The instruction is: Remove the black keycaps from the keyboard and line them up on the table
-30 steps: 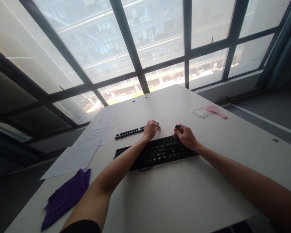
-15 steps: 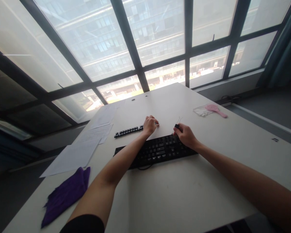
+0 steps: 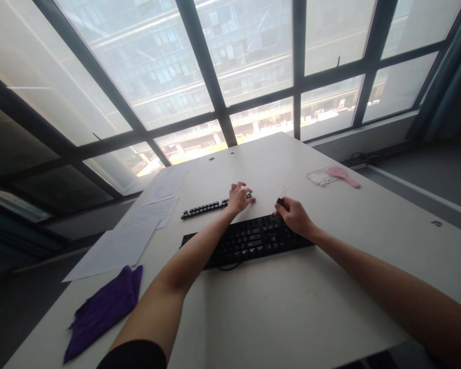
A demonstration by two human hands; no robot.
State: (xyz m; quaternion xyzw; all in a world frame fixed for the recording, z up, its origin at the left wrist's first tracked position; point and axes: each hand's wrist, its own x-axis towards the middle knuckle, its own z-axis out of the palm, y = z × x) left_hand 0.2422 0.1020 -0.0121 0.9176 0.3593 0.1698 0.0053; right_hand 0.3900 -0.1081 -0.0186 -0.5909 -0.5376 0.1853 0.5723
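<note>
My left hand (image 3: pixel 238 198) is over the table beyond the keyboard, its fingers spread apart around a small black keycap (image 3: pixel 249 195). Loose dark keycaps (image 3: pixel 205 208) form rows to the left of this hand, and part of them is hidden behind it. In my right hand (image 3: pixel 294 215) is a wire keycap puller (image 3: pixel 280 201) with a black body, gripped between thumb and fingers. One pair of its wires points up; the other reaches down to the far edge of the black keyboard (image 3: pixel 253 238). My left forearm covers part of the keyboard.
Printed paper sheets (image 3: pixel 115 248) lie along the table's left side, with a purple cloth (image 3: pixel 105 312) nearer me. A pink hairbrush (image 3: pixel 341 174) and a clear plastic bag (image 3: pixel 318 177) lie at the right. Large windows (image 3: pixel 249 56) stand beyond the white table (image 3: pixel 292 302).
The fingers of my left hand have spread from a pinch, and the keycap beside them shows more clearly. My right hand stays almost in place with the keycap puller.
</note>
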